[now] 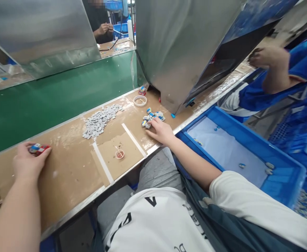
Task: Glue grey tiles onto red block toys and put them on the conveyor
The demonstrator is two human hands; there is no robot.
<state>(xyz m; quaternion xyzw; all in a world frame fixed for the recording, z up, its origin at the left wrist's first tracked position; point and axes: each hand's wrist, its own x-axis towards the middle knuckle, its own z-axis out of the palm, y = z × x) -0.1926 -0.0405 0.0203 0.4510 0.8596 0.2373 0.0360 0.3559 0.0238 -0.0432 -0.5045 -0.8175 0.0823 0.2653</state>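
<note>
1. The left hand (29, 163) is at the left part of the bench (72, 175), its grip clamped on a small red-and-blue piece (38, 149) between thumb and fingers.
2. The right hand (161, 131) reaches to a loose pile of blue, white and yellow pieces (158, 115) near the bench's right end. Its fingertips touch the near side of the pile; I cannot tell whether the grip is closed on a piece.
3. A heap of grey pieces (98, 121) lies between the 2 hands, toward the back edge.
4. In front of it, a small cup (120, 154) with a stick in it stands on cardboard (129, 162) between 2 white strips.
5. A white ring (134, 102) lies just behind the right hand's pile.
6. A blue bin (261, 140) stands right of the bench, with paper and a few pieces inside.
</note>
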